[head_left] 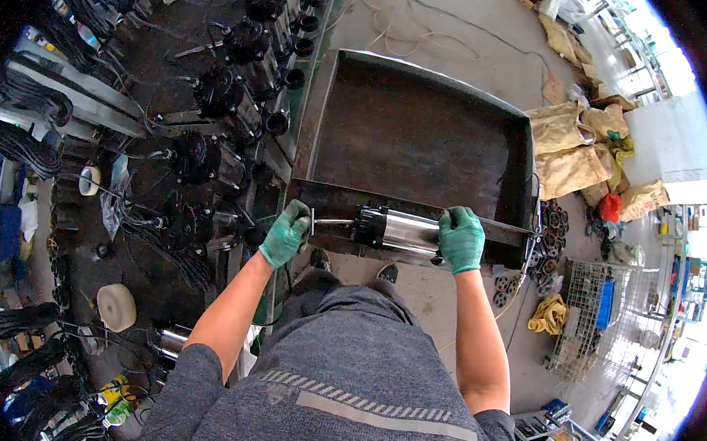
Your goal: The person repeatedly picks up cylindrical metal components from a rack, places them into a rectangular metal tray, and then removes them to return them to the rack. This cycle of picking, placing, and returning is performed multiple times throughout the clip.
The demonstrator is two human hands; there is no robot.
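In front of me lies a pump motor with a shiny silver cylinder and a black ribbed end on the left, held level over the near edge of a dark metal tray. My right hand, in a green glove, grips the cylinder's right end, fingers over the top. A thin metal rod reaches left from the black end to a short upright crosspiece. My left hand, gloved in green too, is closed around that crosspiece; its palm side is hidden.
Similar black-and-silver motors stand in a row on the bench at left, among coiled black cables. A white roll lies nearer. To the right are brown sacks, black ring-shaped parts and a wire cage.
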